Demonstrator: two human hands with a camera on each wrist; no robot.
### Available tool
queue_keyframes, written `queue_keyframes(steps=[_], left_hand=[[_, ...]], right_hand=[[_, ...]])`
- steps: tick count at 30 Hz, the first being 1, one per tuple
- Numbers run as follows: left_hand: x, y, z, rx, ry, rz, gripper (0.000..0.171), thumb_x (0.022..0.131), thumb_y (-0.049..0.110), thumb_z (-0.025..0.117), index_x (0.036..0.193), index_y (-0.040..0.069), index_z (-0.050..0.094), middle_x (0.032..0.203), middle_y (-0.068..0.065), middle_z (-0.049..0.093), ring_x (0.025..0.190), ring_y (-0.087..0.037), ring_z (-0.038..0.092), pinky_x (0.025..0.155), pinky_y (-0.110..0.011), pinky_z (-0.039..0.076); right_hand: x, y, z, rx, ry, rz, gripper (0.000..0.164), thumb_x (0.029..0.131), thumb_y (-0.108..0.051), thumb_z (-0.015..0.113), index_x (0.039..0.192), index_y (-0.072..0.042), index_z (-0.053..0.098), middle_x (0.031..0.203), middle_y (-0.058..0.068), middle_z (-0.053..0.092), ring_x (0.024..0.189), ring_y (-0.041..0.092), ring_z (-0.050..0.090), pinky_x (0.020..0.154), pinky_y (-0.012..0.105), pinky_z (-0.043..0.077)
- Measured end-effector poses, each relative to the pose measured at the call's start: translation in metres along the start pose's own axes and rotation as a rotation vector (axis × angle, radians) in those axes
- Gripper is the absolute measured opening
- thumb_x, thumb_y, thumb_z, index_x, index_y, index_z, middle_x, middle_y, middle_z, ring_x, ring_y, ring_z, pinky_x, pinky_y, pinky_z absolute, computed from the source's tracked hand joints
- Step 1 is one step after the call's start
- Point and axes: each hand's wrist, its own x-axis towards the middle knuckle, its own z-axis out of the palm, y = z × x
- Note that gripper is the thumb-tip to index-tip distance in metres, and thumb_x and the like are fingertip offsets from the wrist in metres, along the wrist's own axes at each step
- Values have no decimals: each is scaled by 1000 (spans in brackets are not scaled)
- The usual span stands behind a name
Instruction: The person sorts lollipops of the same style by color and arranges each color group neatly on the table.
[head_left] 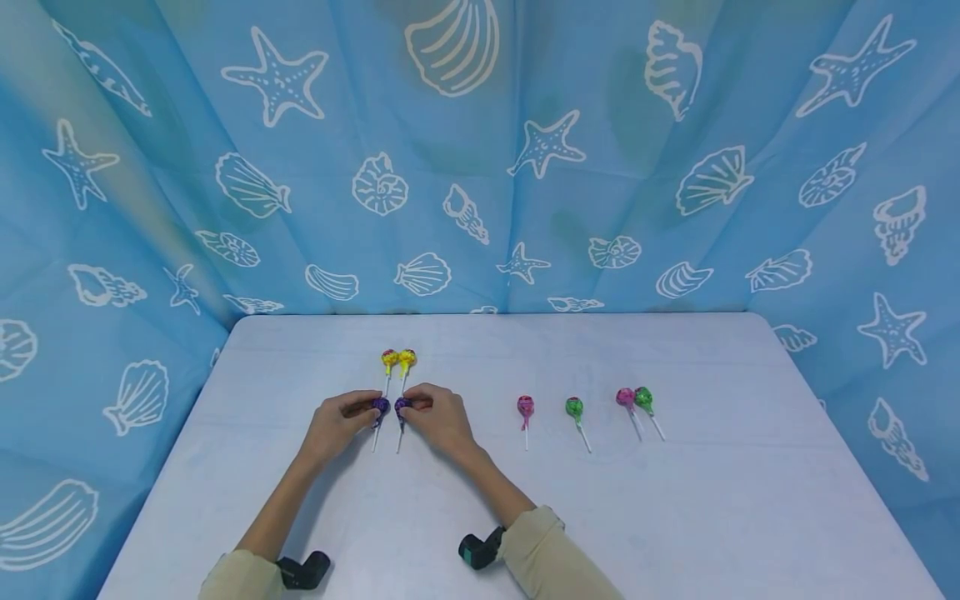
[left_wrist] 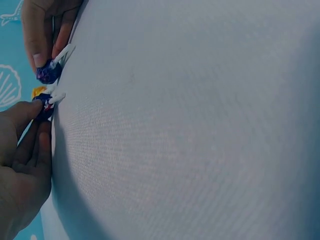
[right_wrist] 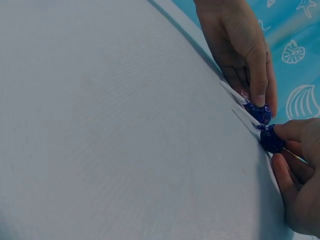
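Note:
Two purple-wrapped lollipops lie side by side on the white table, sticks toward the person. My left hand (head_left: 338, 423) pinches the head of the left purple lollipop (head_left: 381, 407) between thumb and fingers. The right purple lollipop (head_left: 402, 410) is pinched the same way by my right hand (head_left: 441, 421). A narrow gap parts the two heads in the head view. Just behind them lie two yellow lollipops, the left one (head_left: 389, 358) and the right one (head_left: 407, 358), heads close together. In the right wrist view both purple heads (right_wrist: 271, 140) show near the fingertips.
To the right lie a pink lollipop (head_left: 526, 406) and a green lollipop (head_left: 574, 407), set apart. Farther right, another pink lollipop (head_left: 626, 397) and green lollipop (head_left: 643, 397) lie with heads together. A blue shell-patterned curtain (head_left: 465, 167) hangs behind the white table (head_left: 712, 500).

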Motion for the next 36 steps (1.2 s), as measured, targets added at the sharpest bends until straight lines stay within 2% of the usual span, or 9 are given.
queue_keyframes(steps=[21, 36], left_hand=[[-1, -2, 0, -13, 2, 6, 37, 95, 4, 66, 132, 0, 63, 126, -19, 64, 116, -32, 61, 100, -43, 49], [1, -5, 3, 5, 14, -10, 37, 95, 5, 66, 132, 0, 63, 121, -17, 66, 111, -30, 63, 97, -41, 51]], right_hand=[[1, 0, 2, -40, -6, -14, 22, 90, -17, 76, 111, -11, 74, 96, -5, 72, 81, 4, 62, 75, 20, 52], [0, -2, 2, -65, -6, 9, 24, 91, -19, 75, 114, -12, 74, 96, -6, 70, 84, 5, 61, 75, 21, 51]])
